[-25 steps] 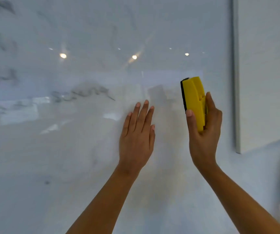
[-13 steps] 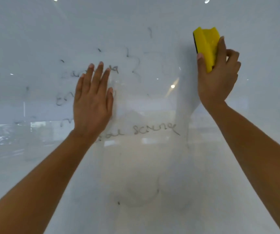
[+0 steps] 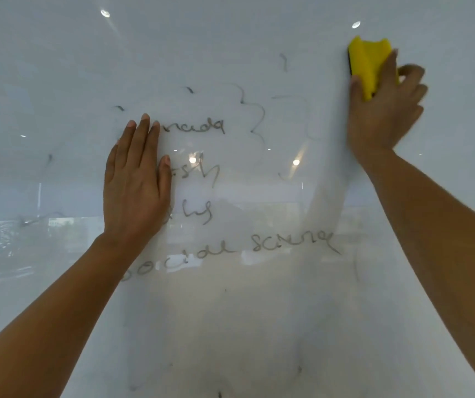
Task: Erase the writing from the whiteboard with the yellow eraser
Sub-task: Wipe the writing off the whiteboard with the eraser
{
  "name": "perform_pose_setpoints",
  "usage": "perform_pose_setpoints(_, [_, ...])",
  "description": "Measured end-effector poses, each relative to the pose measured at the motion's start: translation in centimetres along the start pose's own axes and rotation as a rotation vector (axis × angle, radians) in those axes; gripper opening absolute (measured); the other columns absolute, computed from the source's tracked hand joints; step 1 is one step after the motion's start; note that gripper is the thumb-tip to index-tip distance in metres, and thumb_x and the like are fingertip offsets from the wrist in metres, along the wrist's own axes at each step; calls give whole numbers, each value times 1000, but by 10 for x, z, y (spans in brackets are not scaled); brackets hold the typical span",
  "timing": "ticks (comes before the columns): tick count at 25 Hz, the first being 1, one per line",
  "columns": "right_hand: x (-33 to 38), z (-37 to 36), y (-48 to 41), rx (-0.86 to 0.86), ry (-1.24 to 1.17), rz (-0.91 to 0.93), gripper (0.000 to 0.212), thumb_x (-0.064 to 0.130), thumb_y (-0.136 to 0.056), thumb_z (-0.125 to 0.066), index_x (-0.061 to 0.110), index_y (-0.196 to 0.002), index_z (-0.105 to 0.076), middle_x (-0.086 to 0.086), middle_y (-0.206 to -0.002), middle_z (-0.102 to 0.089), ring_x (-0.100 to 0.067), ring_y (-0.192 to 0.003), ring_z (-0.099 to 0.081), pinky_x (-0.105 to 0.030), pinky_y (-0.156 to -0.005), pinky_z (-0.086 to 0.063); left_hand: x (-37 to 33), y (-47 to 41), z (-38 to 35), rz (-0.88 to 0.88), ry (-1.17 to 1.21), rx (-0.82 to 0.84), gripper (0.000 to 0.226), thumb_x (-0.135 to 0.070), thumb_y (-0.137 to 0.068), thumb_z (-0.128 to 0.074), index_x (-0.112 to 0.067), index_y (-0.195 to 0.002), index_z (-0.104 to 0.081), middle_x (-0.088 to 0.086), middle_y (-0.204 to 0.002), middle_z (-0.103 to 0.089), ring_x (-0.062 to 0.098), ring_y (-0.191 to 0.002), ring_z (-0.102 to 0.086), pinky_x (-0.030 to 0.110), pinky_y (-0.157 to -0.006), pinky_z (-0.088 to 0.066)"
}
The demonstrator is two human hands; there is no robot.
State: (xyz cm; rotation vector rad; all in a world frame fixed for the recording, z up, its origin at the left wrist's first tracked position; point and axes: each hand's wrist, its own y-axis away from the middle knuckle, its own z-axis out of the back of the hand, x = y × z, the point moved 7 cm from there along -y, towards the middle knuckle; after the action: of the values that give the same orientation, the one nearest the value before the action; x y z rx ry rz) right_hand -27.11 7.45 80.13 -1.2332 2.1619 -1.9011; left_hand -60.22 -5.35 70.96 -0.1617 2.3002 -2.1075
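A glossy whiteboard (image 3: pixel 259 326) fills the whole view. Dark handwriting (image 3: pixel 291 242) runs across its middle in several lines, with a curly brace to the right of the upper words. My left hand (image 3: pixel 134 185) lies flat on the board with fingers together, covering the start of the written lines. At the upper right, my right hand (image 3: pixel 382 110) grips the yellow eraser (image 3: pixel 369 64), whose dark pad presses against the board, right of the writing.
Stray ink flecks and faint smears dot the board around the words and near the bottom edge of the view. Ceiling lights and a room reflect in the shiny surface. Both forearms reach up from the lower corners.
The view has lifted from a marble-patterned wall up onto the board, and the writing came into sight. Both hands rose with it, the eraser still in my right hand.
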Motion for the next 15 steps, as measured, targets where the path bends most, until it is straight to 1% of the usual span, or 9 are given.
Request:
perform_pose_setpoints(2, [44, -9, 5, 24, -26, 127, 60, 46, -91, -44, 24, -145, -28, -11, -138, -39, -32, -119, -41, -41, -91, -37, 3, 1, -1, 10, 35, -34, 51, -27, -101, -28, -8, -149, -25, 8, -158, -23, 21, -147, -15, 31, -118, -9])
perform_pose_setpoints(5, [58, -6, 56, 42, -86, 468, 58, 45, -90, -49, 24, -142, -34, -12, -133, -45, -33, -112, -46, -41, -86, -39, 4, 3, 0, 28, 67, -67, 52, -28, -101, -27, -8, -149, -24, 7, -158, -21, 19, -147, -13, 24, -117, -4])
perform_pose_setpoints(6, [46, -2, 62, 36, -89, 481, 58, 46, -90, -50, 24, -142, -35, -13, -132, -46, -33, -112, -46, -42, -86, -39, 5, 3, 0, 32, 73, -66, 53, -29, -101, -27, -8, -149, -24, 6, -158, -21, 18, -147, -12, 24, -117, -4])
perform_pose_setpoints(7, [35, 1, 55, 11, -80, 433, 58, 47, -90, -50, 25, -142, -35, -12, -133, -45, -33, -113, -45, -41, -87, -38, 5, 3, 0, 31, 75, -64, 53, -29, -101, -27, -8, -149, -24, 6, -159, -20, 18, -147, -12, 25, -117, -5])
perform_pose_setpoints(10, [26, -8, -2, -38, -7, 71, 60, 48, -91, -44, 25, -144, -30, -9, -138, -39, -29, -121, -40, -39, -93, -36, 6, 3, -1, 35, 79, -45, 54, -31, -101, -27, -9, -150, -23, 5, -159, -20, 17, -147, -12, 29, -118, -8])
perform_pose_setpoints(11, [39, -12, -13, -19, 1, 34, 60, 46, -92, -44, 23, -145, -28, -10, -140, -37, -30, -122, -39, -40, -94, -36, 6, 3, -2, 42, 83, -41, 54, -32, -100, -26, -9, -150, -23, 5, -159, -20, 17, -147, -12, 30, -118, -8])
perform_pose_setpoints(12, [56, -15, -15, 3, 7, 71, 59, 45, -92, -43, 22, -145, -28, -11, -140, -37, -31, -123, -39, -42, -94, -36, 7, 3, -2, 48, 86, -37, 55, -33, -100, -26, -10, -150, -23, 5, -159, -20, 17, -147, -11, 30, -118, -8])
perform_pose_setpoints(13, [75, -18, -6, 26, -3, 167, 60, 43, -92, -44, 21, -145, -28, -12, -140, -37, -32, -122, -39, -42, -94, -36, 7, 3, -3, 50, 87, -35, 55, -33, -100, -26, -10, -150, -23, 5, -159, -19, 16, -147, -11, 30, -118, -9])
perform_pose_setpoints(15, [100, -18, 31, 89, -65, 442, 60, 42, -91, -45, 21, -145, -29, -13, -137, -40, -34, -118, -42, -42, -90, -38, 8, 4, -4, 53, 86, -29, 55, -33, -100, -26, -10, -150, -22, 5, -159, -20, 17, -147, -12, 31, -118, -9])
